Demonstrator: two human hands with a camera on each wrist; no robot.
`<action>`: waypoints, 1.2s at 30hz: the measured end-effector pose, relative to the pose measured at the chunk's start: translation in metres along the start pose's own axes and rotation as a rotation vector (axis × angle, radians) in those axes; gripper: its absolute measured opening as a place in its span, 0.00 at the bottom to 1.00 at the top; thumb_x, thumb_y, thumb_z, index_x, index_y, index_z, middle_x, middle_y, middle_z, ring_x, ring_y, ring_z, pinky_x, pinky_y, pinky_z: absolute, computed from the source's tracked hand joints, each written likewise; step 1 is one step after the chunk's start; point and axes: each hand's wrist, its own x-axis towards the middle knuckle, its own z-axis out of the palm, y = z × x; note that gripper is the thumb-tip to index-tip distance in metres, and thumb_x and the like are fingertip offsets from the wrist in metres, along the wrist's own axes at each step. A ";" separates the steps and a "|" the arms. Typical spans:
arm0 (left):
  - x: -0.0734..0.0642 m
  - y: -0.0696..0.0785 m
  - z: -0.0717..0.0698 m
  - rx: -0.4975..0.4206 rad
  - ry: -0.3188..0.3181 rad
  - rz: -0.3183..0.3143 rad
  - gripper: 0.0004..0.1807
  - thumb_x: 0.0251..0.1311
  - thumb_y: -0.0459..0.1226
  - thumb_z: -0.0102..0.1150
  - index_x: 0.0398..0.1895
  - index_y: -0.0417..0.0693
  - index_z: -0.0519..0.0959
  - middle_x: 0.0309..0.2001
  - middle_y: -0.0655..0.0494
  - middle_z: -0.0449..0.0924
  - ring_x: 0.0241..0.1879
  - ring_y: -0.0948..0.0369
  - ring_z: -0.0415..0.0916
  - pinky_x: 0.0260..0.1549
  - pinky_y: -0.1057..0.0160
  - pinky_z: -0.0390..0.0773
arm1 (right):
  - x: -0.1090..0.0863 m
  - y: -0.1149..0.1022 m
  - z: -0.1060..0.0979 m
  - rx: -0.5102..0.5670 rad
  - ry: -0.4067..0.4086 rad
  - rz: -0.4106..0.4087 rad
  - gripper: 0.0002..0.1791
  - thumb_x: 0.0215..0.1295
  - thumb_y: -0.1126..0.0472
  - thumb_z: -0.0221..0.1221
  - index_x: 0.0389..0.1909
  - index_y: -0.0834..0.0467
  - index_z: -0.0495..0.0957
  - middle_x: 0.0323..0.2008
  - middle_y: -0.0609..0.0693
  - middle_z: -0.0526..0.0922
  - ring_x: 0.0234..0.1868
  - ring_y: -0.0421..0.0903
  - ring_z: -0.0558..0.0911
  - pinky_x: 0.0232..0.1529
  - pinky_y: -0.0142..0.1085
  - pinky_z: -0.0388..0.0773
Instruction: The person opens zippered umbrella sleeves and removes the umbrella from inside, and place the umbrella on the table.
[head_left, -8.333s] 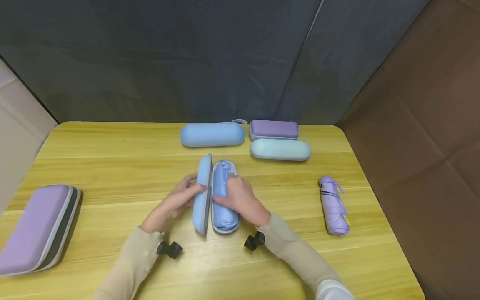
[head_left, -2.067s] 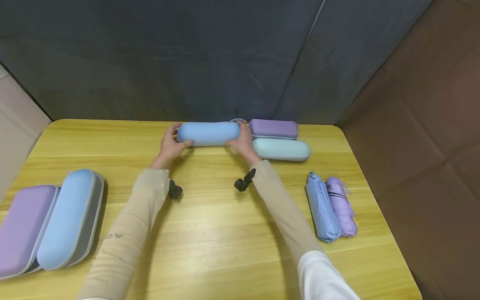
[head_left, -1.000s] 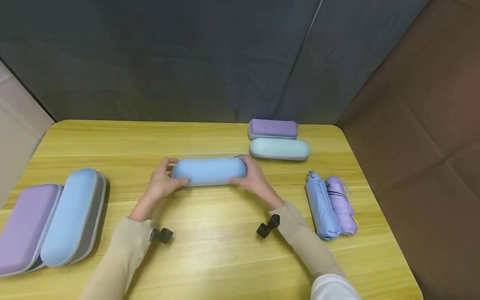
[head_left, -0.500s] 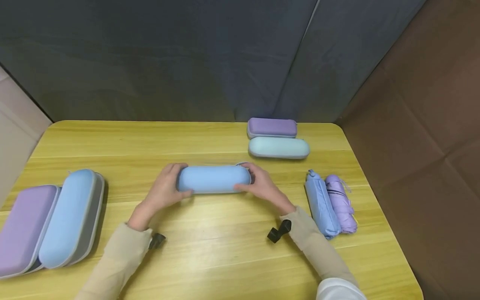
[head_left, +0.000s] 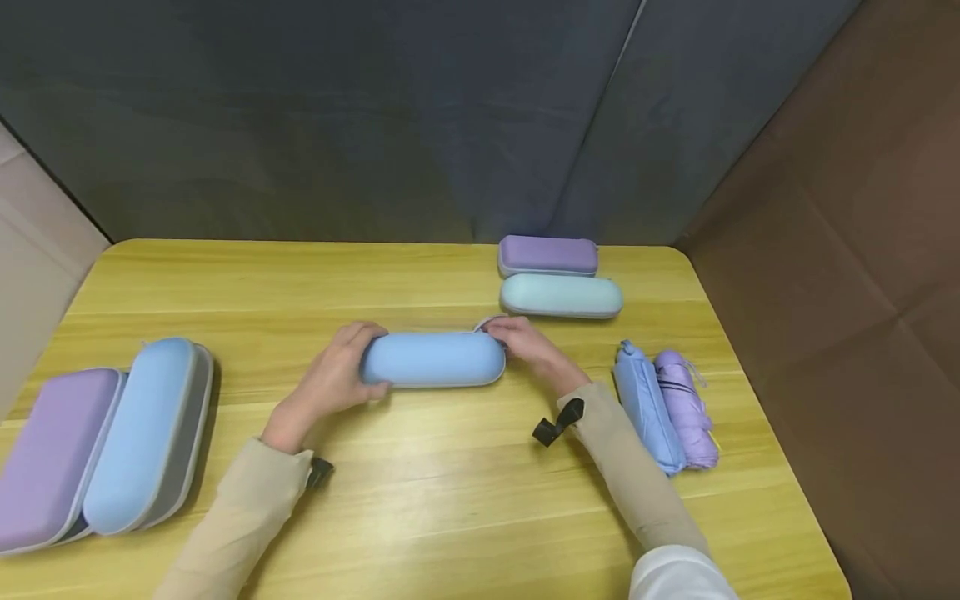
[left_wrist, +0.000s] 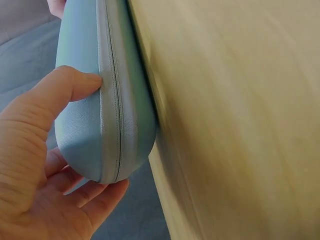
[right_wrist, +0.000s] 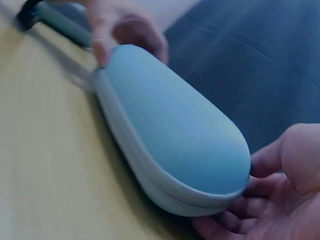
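A blue zippered case [head_left: 433,359] is held lengthwise between two bare hands near the middle of a wood-grain table [head_left: 420,517]. Its left end is gripped by the left hand [head_left: 333,371], with the thumb laid along the near side and the fingers wrapped around the rounded tip, while its far right corner is held in the curled fingers of the right hand [head_left: 528,343], beside a grey loop [head_left: 486,320]; whether a pull is pinched there cannot be made out. The zip [left_wrist: 116,100] looks closed where it is seen. The shell is judged stiff, light and not easily damaged, though smooth enough to slide if only pressed from above; its contents, and so its full weight, are hidden. It is best taken by both rounded ends, with the thumbs near the zip. Behind it, a purple case [head_left: 547,255] and a mint case [head_left: 561,296] are lined up; at right, a blue folded umbrella [head_left: 647,400] is set beside a lavender folded umbrella [head_left: 686,408]; at left, a lavender case [head_left: 56,454] is neighboured by a second blue case [head_left: 138,437].
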 end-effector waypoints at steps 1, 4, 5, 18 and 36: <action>0.000 0.000 0.000 -0.004 0.002 -0.001 0.39 0.36 0.35 0.74 0.55 0.32 0.68 0.54 0.38 0.69 0.55 0.41 0.63 0.51 0.39 0.68 | 0.002 0.000 -0.002 0.025 -0.016 0.006 0.18 0.69 0.64 0.48 0.53 0.71 0.74 0.56 0.59 0.73 0.49 0.46 0.74 0.45 0.34 0.74; 0.000 0.000 0.002 -0.020 0.008 -0.004 0.39 0.36 0.35 0.74 0.55 0.33 0.69 0.54 0.38 0.69 0.56 0.41 0.64 0.52 0.39 0.67 | 0.006 0.001 -0.006 0.063 -0.047 -0.003 0.17 0.67 0.66 0.49 0.51 0.74 0.74 0.54 0.61 0.75 0.47 0.44 0.76 0.46 0.34 0.75; 0.000 0.000 0.002 -0.024 0.009 -0.005 0.39 0.35 0.35 0.75 0.55 0.33 0.69 0.54 0.38 0.69 0.56 0.41 0.64 0.53 0.39 0.67 | 0.007 0.001 -0.007 0.068 -0.049 -0.011 0.17 0.67 0.67 0.50 0.50 0.74 0.74 0.52 0.62 0.75 0.45 0.44 0.76 0.45 0.34 0.76; 0.004 -0.001 -0.001 -0.035 -0.019 -0.023 0.38 0.36 0.35 0.75 0.55 0.34 0.69 0.54 0.38 0.70 0.55 0.41 0.66 0.52 0.39 0.67 | 0.008 -0.008 -0.015 -0.077 -0.082 -0.118 0.10 0.63 0.69 0.57 0.38 0.74 0.80 0.41 0.61 0.81 0.34 0.40 0.79 0.35 0.32 0.79; 0.004 -0.004 -0.002 -0.029 -0.042 -0.039 0.39 0.37 0.35 0.74 0.56 0.34 0.69 0.55 0.38 0.70 0.55 0.41 0.66 0.53 0.39 0.67 | 0.001 -0.025 -0.017 -0.777 -0.151 -0.576 0.08 0.64 0.71 0.53 0.34 0.66 0.81 0.37 0.56 0.84 0.41 0.49 0.81 0.45 0.37 0.77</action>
